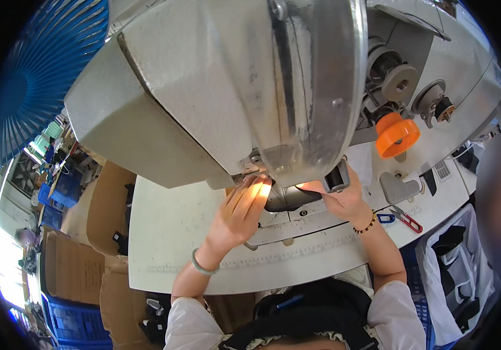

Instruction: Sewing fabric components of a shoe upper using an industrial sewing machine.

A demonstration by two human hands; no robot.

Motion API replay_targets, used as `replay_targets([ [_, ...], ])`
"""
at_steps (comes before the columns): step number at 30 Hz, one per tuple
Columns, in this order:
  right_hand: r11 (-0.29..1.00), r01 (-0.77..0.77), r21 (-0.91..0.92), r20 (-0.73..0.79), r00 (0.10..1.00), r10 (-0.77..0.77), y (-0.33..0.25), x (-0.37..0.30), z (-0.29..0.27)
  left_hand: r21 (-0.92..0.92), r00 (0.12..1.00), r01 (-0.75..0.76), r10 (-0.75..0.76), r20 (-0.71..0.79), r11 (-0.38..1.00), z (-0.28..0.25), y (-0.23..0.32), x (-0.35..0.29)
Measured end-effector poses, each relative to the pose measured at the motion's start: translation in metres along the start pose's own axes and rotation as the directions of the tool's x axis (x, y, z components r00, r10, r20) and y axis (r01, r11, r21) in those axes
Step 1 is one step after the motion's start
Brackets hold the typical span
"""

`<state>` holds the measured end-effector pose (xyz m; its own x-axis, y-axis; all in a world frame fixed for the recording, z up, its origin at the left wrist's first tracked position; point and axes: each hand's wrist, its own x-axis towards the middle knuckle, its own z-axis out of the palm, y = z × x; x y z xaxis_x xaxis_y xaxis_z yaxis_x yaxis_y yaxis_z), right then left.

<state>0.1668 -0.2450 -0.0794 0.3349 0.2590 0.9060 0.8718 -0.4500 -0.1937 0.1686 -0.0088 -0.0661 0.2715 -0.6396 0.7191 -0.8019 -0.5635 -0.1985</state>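
Observation:
A dark, curved, smooth piece (292, 199) lies under the head of a large pale sewing machine (203, 99). Its exact kind I cannot make out. My left hand (240, 213) is at its left edge, fingers close together and reaching beneath the machine head, where lamp light falls on them; the thumb and fingertips are partly hidden. On the other side my right hand (348, 197) is closed at the piece's right end, fingers partly behind a dark grey, block-shaped part (337, 177). Whether that part belongs to the piece or the machine is unclear.
Red-handled thread snips (408, 220) and a blue-edged small tool (385, 219) lie right of my right wrist. An orange knob (397, 135) juts from the machine. White bags with dark pieces (457, 268) stand at right, cardboard boxes (78, 265) at left, a blue fan (46, 76) upper left.

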Motion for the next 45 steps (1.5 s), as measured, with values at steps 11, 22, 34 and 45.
replay_targets([
  [11, 0.999, -0.035, 0.003, 0.035, 0.999, 0.035, 0.004, -0.004, 0.003, -0.037, 1.0, 0.029, -0.029, -0.002, 0.999, 0.0, -0.003, 0.003],
  [22, 1.0, -0.014, -0.011, 0.012, 1.0, 0.015, 0.003, -0.005, 0.002, -0.007, 1.0, -0.019, 0.019, 0.002, 1.0, 0.001, -0.004, 0.003],
  [34, 0.996, 0.022, -0.082, 0.064, 0.998, -0.016, 0.002, -0.005, 0.003, -0.021, 0.998, 0.063, -0.063, -0.011, 0.998, 0.005, -0.005, -0.001],
  [45, 0.973, 0.215, -0.082, 0.016, 0.977, -0.214, 0.003, 0.004, 0.0, -0.099, 0.975, -0.081, 0.057, -0.217, 0.992, 0.005, -0.001, 0.009],
])
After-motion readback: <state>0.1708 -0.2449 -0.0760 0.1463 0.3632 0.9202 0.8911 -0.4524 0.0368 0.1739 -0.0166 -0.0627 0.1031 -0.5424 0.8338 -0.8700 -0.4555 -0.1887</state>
